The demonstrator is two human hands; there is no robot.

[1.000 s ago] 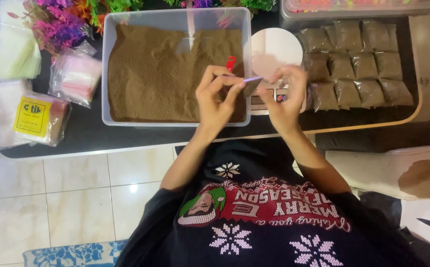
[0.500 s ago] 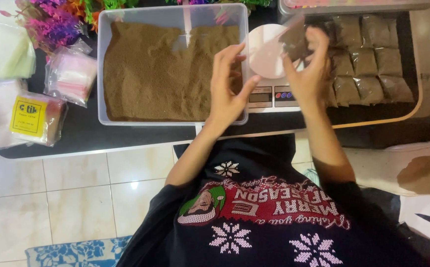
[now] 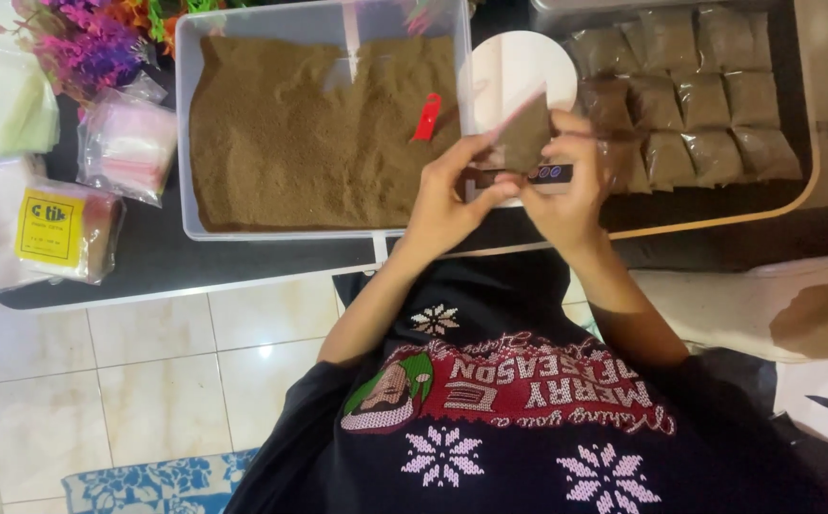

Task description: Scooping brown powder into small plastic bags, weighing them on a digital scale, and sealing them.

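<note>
My left hand point(image 3: 444, 190) and my right hand point(image 3: 566, 181) both pinch a small clear bag of brown powder point(image 3: 525, 135), held upright just above a white round scale point(image 3: 514, 67). The left fingers grip its lower left edge and the right fingers grip its right side. To the left stands a clear plastic bin point(image 3: 182, 143) filled with brown powder point(image 3: 309, 133), and a red scoop point(image 3: 426, 116) lies in the powder near the bin's right wall.
Several filled brown bags point(image 3: 709, 105) lie in rows on a tray point(image 3: 776, 200) at the right. Packs of empty plastic bags point(image 3: 128, 148), a yellow-labelled pack point(image 3: 52, 228) and artificial flowers point(image 3: 90, 43) sit at the left. Tiled floor lies below the table edge.
The hands rose from the bin's front corner. The right hand lifted the bag over the scale, then both hands came together on it in front of the scale.
</note>
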